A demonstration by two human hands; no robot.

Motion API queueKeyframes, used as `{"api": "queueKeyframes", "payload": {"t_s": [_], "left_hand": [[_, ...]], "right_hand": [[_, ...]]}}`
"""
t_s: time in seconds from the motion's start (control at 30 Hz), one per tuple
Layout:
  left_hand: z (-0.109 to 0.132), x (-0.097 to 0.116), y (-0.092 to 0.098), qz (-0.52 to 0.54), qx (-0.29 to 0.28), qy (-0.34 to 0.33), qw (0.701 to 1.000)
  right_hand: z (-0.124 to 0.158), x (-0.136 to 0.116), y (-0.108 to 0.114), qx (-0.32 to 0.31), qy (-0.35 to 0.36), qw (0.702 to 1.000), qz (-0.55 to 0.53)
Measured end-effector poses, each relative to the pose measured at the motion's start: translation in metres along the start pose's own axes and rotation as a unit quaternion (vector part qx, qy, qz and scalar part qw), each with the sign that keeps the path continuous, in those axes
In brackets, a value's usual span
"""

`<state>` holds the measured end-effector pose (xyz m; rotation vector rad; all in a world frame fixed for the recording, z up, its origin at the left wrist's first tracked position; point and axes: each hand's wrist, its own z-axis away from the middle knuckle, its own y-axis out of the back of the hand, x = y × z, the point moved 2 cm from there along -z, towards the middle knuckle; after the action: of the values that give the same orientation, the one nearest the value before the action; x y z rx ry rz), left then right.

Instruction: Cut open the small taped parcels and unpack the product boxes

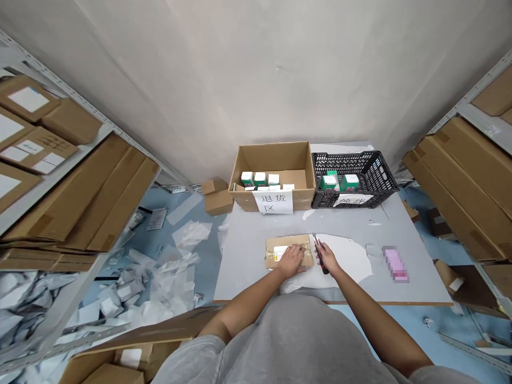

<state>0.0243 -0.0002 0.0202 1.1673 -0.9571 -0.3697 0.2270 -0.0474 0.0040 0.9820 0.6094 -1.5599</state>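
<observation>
Taped cardboard parcel (288, 250) lying flat on grey table (248, 277), pinned steady under open, palm-down left hand (291, 261), right hand (328, 257) closed around red-and-black box cutter (316, 244) just beside parcel's right edge, white sheet (348, 261) alongside.

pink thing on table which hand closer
The right hand holding a box cutter is nearer, left of the pink item; the left hand is farther, on a cardboard parcel.

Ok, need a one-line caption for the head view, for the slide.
Head view: left hand rests on a taped cardboard parcel, right hand holds a red-and-black utility knife, on a grey table.
</observation>
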Motion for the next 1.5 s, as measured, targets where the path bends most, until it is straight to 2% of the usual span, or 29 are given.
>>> {"api": "queueKeyframes", "payload": {"t_s": [0.13,0.23,0.4,0.67,0.9,1.03,1.27,1.5], "left_hand": [[-0.007,0.003,-0.005,0.021,0.024,0.018,0.999],[-0.01,0.001,-0.005,0.04,0.029,0.02,0.999],[-0.011,-0.002,-0.003,0.066,0.03,0.01,0.997],[-0.016,-0.003,-0.002,0.082,0.025,0.034,0.996],[-0.017,-0.004,-0.004,0.076,0.024,0.042,0.996],[-0.02,-0.007,-0.004,0.079,0.022,0.042,0.996],[-0.022,-0.006,-0.005,0.085,0.009,0.052,0.995],[-0.025,-0.011,-0.002,0.078,0.02,0.061,0.995]], "right_hand": [[0.027,0.031,0.011,-0.059,-0.021,0.997,0.034],[0.034,0.041,0.01,-0.072,-0.022,0.997,0.029],[0.024,0.039,0.008,-0.08,0.002,0.997,0.01],[0.014,0.033,0.022,-0.071,0.044,0.992,0.092],[0.025,0.037,0.014,-0.064,0.0,0.996,0.064],[0.021,0.03,0.01,-0.059,0.01,0.996,0.07],[0.03,0.034,0.014,-0.078,-0.03,0.995,0.051],[0.02,0.025,0.012,-0.07,-0.029,0.997,0.031]]}}
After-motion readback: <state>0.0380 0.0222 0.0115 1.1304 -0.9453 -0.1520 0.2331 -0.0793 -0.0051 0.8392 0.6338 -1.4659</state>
